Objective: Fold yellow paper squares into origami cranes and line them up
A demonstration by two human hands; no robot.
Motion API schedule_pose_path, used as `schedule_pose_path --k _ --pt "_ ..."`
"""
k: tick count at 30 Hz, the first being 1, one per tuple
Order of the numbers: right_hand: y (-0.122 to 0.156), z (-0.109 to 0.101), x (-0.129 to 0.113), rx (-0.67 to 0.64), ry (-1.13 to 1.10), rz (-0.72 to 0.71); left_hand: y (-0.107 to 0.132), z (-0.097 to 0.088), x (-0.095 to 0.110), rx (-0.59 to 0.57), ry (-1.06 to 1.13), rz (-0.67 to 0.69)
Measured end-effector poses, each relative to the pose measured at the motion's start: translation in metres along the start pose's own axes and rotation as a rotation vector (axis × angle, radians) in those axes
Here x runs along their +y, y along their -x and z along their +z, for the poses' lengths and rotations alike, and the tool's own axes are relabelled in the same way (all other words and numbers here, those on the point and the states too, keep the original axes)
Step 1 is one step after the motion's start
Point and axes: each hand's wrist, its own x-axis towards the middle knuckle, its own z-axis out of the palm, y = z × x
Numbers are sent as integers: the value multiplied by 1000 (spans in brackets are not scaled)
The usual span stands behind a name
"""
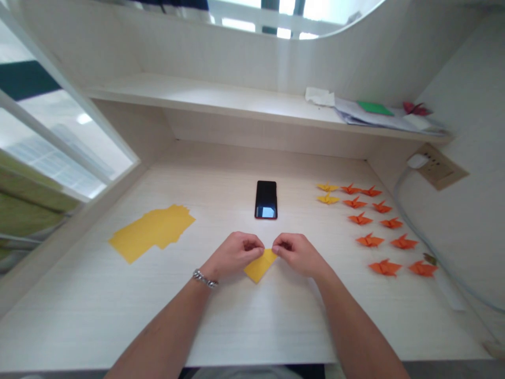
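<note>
A small folded piece of yellow paper (258, 268) is held low over the desk, one corner pointing toward me. My left hand (235, 253), with a chain bracelet (205, 278) on its wrist, pinches the paper's upper left edge between thumb and fingers. On the opposite side, the thumb and index finger of my right hand (299, 252) grip the upper right corner. Parts of the paper are hidden behind my left fingers. Just beyond my hands lies a black phone (266, 199), face up.
Overlapping yellow paper sheets (152, 231) lie on the left. To the right stand two yellow paper cranes (327, 199) and several orange paper cranes (370, 240). A cable (410, 218) runs from a wall socket (437, 166). Papers (379, 117) rest on the shelf (221, 102).
</note>
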Motion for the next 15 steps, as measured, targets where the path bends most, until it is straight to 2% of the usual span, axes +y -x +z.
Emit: schedule_pose_path --k 4,7,10,12,15 --pt "-2 -15 12 81 -228 93 -1 -17 -8 52 158 -72" --pt "-6 -17 17 257 -497 168 -3 -20 -9 217 400 -102" --pt "-10 -5 13 414 -683 219 -5 -6 -5 242 642 -135" --pt "-12 6 9 450 -744 230 -7 9 -1 212 697 -141" --pt "-12 22 3 454 -778 239 -10 25 2 256 731 -99"
